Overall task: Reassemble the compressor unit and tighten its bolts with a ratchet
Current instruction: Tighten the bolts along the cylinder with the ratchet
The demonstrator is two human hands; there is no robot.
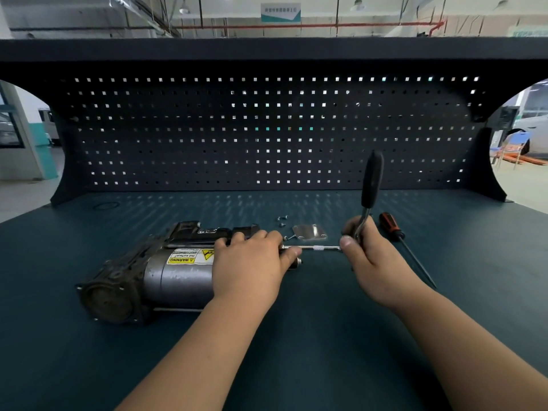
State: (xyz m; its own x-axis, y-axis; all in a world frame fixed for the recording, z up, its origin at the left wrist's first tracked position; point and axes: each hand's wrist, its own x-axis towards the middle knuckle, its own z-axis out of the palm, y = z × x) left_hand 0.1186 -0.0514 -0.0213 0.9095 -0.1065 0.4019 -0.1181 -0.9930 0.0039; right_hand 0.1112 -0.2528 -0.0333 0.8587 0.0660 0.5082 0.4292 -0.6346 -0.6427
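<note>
The compressor unit (166, 277) lies on its side on the bench (296, 336). The left hand (249, 262) drapes over its 3 o'clock end, pinching the extension bar (317, 248), and the right hand (370, 256) grips the ratchet (372, 179), handle pointing to 12. By my reckoning tightening is only partway: a cover plate (310, 232) and loose bolts (281, 219) lie unfitted at the hands' 12 o'clock, and a screwdriver (394, 229) lies idle at 3.

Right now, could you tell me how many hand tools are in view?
2: the ratchet, gripped by the right hand, its extension pinched by the left hand; the screwdriver lying on the bench beside it.
</note>
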